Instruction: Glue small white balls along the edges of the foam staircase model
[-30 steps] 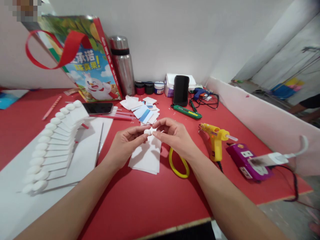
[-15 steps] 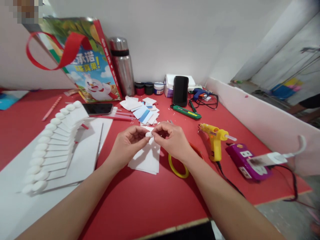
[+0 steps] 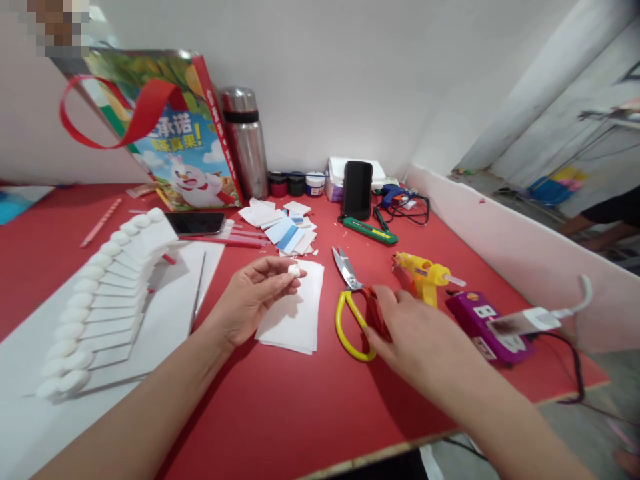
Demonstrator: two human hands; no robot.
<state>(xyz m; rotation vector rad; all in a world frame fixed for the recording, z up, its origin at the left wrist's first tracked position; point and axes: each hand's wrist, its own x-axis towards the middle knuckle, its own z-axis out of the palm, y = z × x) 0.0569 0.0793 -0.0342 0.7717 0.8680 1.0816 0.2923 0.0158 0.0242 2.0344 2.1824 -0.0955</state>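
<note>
My left hand (image 3: pixel 257 290) pinches a small white wad (image 3: pixel 294 270), perhaps rolled paper, between thumb and fingertips. It hovers over a stack of thin white paper sheets (image 3: pixel 295 320). My right hand (image 3: pixel 417 327) is at the scissors (image 3: pixel 345 300), which lie on the red table with blades parted. Their handles are one yellow, one red. Thumb and fingers stand apart on either side of the red handle, partly blurred; whether they press on it is unclear. To the left, a curved row of white cards topped with white round pads (image 3: pixel 83 300) rests on a white board (image 3: pixel 30 380).
Behind lie paper scraps (image 3: pixel 287 230), a phone (image 3: pixel 195 223), a green cutter (image 3: pixel 370 231) and paint jars (image 3: pixel 296 185). A yellow glue gun (image 3: pixel 423 270) and purple power strip (image 3: pixel 483 327) are at right. A flask (image 3: pixel 245 147) and bag (image 3: pixel 185 153) stand at the back.
My right hand has left the white wad and moved right and down to the red scissors handle. My left hand keeps the wad. The scissors' blades now show.
</note>
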